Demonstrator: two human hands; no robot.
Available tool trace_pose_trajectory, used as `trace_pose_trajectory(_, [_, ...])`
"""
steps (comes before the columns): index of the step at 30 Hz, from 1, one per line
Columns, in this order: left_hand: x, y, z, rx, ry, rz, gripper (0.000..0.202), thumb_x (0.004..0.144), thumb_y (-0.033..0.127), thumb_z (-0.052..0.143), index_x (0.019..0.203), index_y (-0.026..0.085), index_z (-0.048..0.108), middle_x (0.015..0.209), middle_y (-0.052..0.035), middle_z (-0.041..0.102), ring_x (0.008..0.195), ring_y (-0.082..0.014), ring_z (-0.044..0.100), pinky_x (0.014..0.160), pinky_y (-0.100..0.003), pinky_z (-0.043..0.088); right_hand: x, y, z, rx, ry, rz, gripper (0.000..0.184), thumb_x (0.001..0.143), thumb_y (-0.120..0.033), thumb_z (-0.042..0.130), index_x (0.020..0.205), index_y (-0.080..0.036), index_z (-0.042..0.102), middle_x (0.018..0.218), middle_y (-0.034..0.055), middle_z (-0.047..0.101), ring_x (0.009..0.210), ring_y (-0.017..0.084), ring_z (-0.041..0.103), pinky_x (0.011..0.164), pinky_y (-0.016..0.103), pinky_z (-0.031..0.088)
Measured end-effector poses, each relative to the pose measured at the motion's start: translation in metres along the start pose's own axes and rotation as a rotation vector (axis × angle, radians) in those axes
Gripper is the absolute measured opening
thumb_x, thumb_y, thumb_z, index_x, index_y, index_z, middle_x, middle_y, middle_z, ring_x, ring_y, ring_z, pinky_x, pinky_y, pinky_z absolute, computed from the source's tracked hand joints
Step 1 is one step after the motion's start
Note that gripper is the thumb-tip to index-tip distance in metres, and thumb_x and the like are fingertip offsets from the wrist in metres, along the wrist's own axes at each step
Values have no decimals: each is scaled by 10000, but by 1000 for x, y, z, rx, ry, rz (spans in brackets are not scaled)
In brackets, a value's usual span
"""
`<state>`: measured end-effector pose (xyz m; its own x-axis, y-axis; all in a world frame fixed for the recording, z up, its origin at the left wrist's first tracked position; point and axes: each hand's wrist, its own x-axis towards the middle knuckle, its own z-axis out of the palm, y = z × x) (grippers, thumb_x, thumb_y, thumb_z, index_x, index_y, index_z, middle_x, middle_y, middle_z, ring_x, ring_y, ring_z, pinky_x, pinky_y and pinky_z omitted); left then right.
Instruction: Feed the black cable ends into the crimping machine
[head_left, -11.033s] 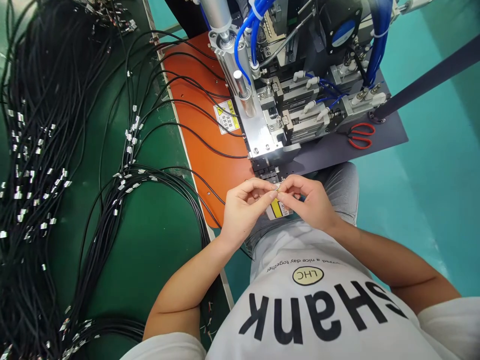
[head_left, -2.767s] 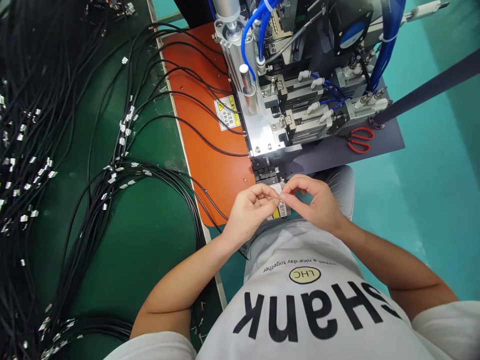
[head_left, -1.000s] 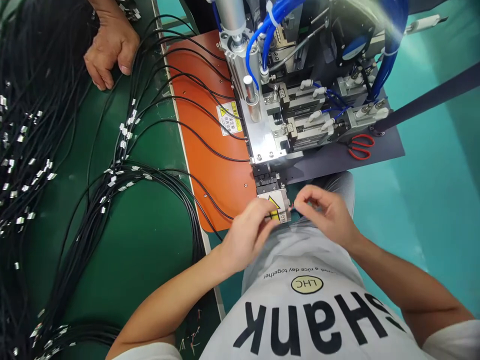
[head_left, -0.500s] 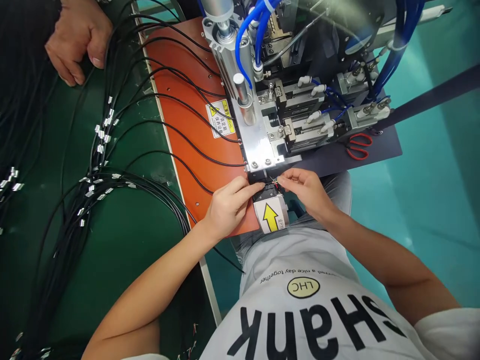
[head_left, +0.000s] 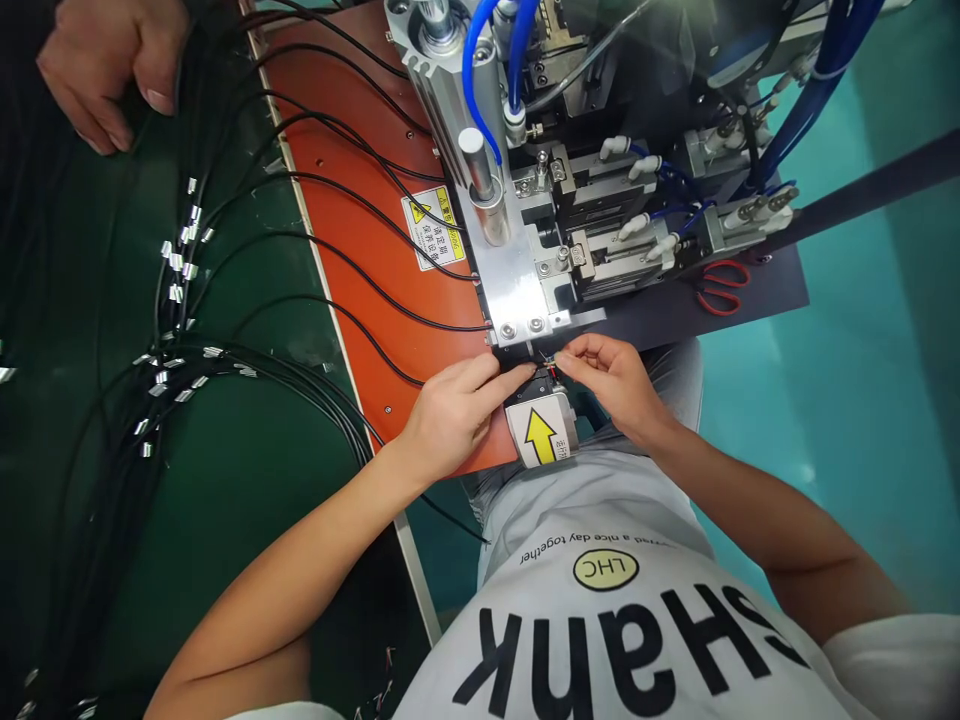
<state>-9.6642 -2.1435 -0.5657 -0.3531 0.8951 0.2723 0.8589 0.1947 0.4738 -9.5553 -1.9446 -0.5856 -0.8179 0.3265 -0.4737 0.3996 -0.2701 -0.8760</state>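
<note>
At the front end of the machine, both my hands meet over a small dark fixture (head_left: 534, 386). My left hand (head_left: 454, 415) is closed, its index finger stretched to the right onto the fixture; what it grips is hidden. A black cable (head_left: 379, 352) runs over the orange plate (head_left: 367, 250) and goes out of sight at this hand. My right hand (head_left: 616, 385) pinches fine wires (head_left: 551, 364) between thumb and forefinger, close to my left fingertip. Just below sits a white block with a yellow arrow (head_left: 540, 435).
Bundled black cables with shiny ends (head_left: 176, 265) lie on the green bench (head_left: 240, 500) to the left. Another person's hand (head_left: 120, 65) rests at the upper left. Metal cylinders with blue air hoses (head_left: 517, 70) rise ahead. Red-handled scissors (head_left: 721, 288) lie on a dark panel at right.
The view has shifted slightly, so the bench, cables and the other person's hand appear further left. My left index fingertip has edged right, nearer my right fingers. My right hand keeps its pinch.
</note>
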Motion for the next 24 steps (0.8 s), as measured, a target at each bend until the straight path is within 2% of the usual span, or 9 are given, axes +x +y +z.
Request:
trace_pose_trajectory(3, [1, 0, 0, 83, -9, 41, 345, 973, 111, 394, 1239, 152, 609, 795, -45, 565, 724, -155, 557, 614, -259, 461, 1, 1, 1, -1, 5, -4, 196, 799, -374, 764, 787, -197, 680, 749, -1, 639, 677, 129, 534, 664, 284, 427])
trace_pose_trajectory(7, [1, -1, 0, 150, -25, 79, 361, 971, 107, 393, 1271, 150, 588, 805, -51, 579, 789, -179, 592, 654, -282, 479, 0, 0, 1, -2, 3, -17, 205, 799, -380, 761, 776, -197, 673, 725, -8, 620, 661, 124, 515, 640, 277, 413])
trace_pose_trajectory(14, [1, -2, 0, 172, -49, 69, 377, 981, 126, 369, 1294, 193, 568, 802, -43, 576, 784, -173, 598, 655, -281, 473, 0, -1, 2, -7, 9, -14, 249, 778, -427, 770, 777, -201, 666, 726, -2, 625, 665, 137, 530, 640, 285, 429])
trace_pose_trajectory(24, [1, -3, 2, 175, -54, 63, 374, 983, 127, 368, 1291, 199, 567, 791, -40, 567, 747, -166, 571, 643, -278, 456, 0, 1, 1, 11, 2, -16, 207, 809, -379, 754, 788, -190, 672, 728, -8, 608, 663, 119, 506, 643, 272, 404])
